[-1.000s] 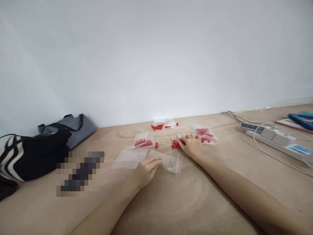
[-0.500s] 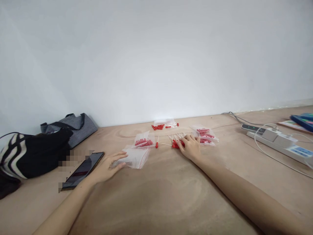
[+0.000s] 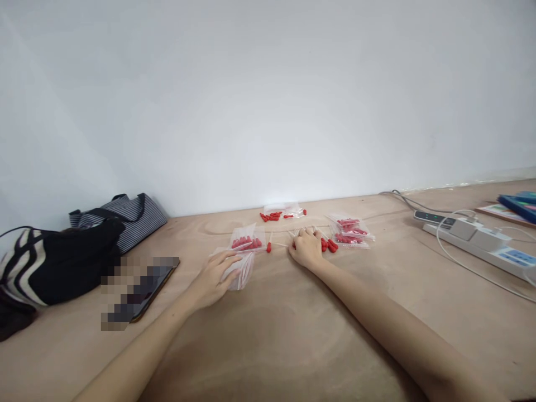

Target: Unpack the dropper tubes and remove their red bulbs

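**Sorting red caps and little bags on the tabletop**

So here's how it looked. The left hand (image 3: 214, 274) was out in the middle of the tabletop (image 3: 293, 346), fingers curled over and closed on a small stack of empty bags (image 3: 239, 269), clear zip ones that lay a bit bunched up under the fingertips. The right hand (image 3: 307, 249) was just beyond it toward the back edge, palm down with the fingers bent over a bunch of thin sticks (image 3: 280, 245). Honestly couldn't tell if it was pinching one or just resting on them. A few red caps (image 3: 330, 244) sat touching that hand on its right side.

A filled bag (image 3: 247, 239) of caps lay just behind the empty ones, and two more filled bags (image 3: 350, 229) were right of the red caps. Some loose caps (image 3: 272, 216) sat at the back edge by the wall (image 3: 268, 100).

Off toward the left edge: a phone (image 3: 147, 286), a black bag (image 3: 54, 268) and a striped tote (image 3: 128, 215) behind it. Toward the right edge there was a power strip (image 3: 477, 241) with cables, and books (image 3: 517, 204) at the far right.
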`<move>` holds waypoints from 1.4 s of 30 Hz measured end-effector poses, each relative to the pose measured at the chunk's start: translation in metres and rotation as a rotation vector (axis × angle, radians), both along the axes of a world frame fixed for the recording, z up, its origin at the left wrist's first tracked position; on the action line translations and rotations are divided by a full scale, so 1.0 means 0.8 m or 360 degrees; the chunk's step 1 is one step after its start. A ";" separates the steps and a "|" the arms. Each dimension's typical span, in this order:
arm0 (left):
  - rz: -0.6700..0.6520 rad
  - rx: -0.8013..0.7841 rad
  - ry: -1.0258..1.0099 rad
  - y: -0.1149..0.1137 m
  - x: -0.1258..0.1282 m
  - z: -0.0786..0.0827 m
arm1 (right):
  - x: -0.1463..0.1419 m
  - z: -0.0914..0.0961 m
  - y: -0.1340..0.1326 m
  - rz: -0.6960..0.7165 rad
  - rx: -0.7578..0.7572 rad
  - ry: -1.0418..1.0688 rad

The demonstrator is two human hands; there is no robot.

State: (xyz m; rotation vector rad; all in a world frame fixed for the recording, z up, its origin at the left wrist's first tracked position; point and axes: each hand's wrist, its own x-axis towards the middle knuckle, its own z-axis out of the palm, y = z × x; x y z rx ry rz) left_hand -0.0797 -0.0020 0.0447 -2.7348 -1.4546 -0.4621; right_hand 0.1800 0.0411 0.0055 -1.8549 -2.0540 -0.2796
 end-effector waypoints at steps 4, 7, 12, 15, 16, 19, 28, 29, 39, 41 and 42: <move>-0.0148 -0.0012 -0.0035 0.028 0.067 0.013 | -0.002 -0.002 0.008 -0.0048 0.0010 0.0013; 0.0075 -0.0143 0.0034 0.059 0.114 0.014 | -0.003 -0.002 0.012 -0.0079 0.0030 0.0030; 0.0415 -0.0274 0.0061 0.104 0.160 -0.005 | -0.003 -0.001 0.017 -0.0187 0.0086 0.0120; 0.0562 -0.0370 0.0069 0.116 0.173 -0.016 | 0.005 0.002 0.015 -0.0231 0.0118 0.0217; 0.0587 -0.0401 0.0063 0.118 0.176 -0.018 | 0.011 0.003 0.013 -0.0241 0.0125 0.0244; 0.0604 -0.0491 0.0016 0.122 0.186 -0.020 | 0.034 0.002 0.001 -0.0236 0.0161 0.0379; 0.0529 -0.0589 -0.0325 0.132 0.223 -0.033 | 0.089 -0.013 -0.040 -0.0057 0.0235 0.0653; 0.0514 -0.0585 -0.0366 0.133 0.225 -0.036 | 0.090 -0.013 -0.042 -0.0052 0.0229 0.0652; 0.0257 -0.0303 -0.0437 0.130 0.152 -0.016 | 0.084 -0.014 -0.050 0.0075 0.0230 0.0688; 0.0222 -0.0237 -0.0366 0.126 0.116 0.002 | 0.082 -0.015 -0.052 0.0121 0.0241 0.0678; 0.0209 -0.0219 -0.0331 0.124 0.097 0.011 | 0.080 -0.016 -0.053 0.0146 0.0244 0.0672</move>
